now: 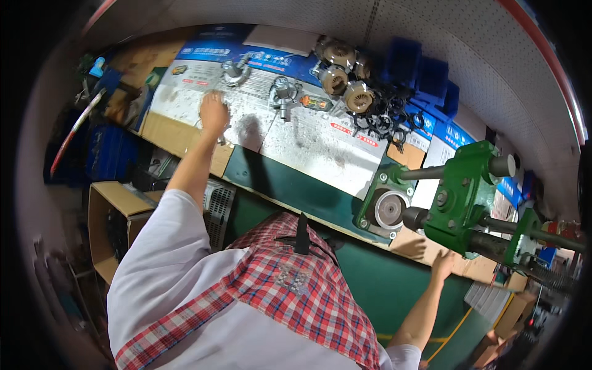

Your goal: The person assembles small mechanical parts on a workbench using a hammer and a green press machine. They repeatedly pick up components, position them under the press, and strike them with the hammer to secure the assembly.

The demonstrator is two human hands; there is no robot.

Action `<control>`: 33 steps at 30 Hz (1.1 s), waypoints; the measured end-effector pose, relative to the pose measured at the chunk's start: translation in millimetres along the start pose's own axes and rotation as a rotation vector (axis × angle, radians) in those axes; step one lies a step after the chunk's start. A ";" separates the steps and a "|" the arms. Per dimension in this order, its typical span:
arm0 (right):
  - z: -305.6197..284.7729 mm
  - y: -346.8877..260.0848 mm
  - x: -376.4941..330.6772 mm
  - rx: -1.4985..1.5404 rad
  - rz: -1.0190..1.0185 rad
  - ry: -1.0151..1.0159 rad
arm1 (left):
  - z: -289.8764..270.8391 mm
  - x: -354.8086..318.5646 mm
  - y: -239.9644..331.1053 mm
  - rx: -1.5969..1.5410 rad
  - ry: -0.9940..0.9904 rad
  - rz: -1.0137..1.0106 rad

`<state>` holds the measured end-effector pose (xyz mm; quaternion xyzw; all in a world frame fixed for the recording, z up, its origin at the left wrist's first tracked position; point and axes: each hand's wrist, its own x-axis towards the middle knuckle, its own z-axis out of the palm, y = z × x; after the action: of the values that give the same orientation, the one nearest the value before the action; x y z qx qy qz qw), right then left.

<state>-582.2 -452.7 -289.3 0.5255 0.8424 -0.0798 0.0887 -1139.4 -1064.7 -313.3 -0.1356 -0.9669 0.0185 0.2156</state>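
Over the left part of the worn white cardboard bench cover (308,148), my left hand (214,112) is closed, fingers curled down. A bit of shiny metal shows below it; what it grips is mostly hidden. Beyond it stands a metal casting with a round flange (234,73). A second metal casting (282,92) lies farther right. My right hand (442,266) is at the bench's front edge, below the green press (465,191), its fingers partly extended and apparently empty. A round metal seat (391,208) sits on the press's base plate, left of the ram.
Brown round motor-like parts (359,97) and several black rings (385,120) crowd the back of the bench, beside blue bins (425,77). An open cardboard box (117,213) and a grey perforated crate (219,206) stand at the left. White stacked panels (487,302) are at lower right.
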 end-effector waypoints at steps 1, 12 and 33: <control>60.5 81.3 -11.2 -0.071 -0.067 0.084 | 16.7 30.0 17.2 -0.027 -0.042 -0.071; 92.7 -235.7 -67.7 0.653 -0.559 -0.537 | 40.8 -3.0 -39.5 -0.264 -0.701 0.204; 74.3 -345.2 -74.4 0.073 -0.534 -0.112 | -69.8 -156.3 196.2 -0.825 -0.676 0.682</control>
<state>-855.7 -684.7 -329.9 0.2825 0.9414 -0.1596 0.0917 -924.1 -919.6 -332.9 -0.4945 -0.8117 -0.2460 -0.1899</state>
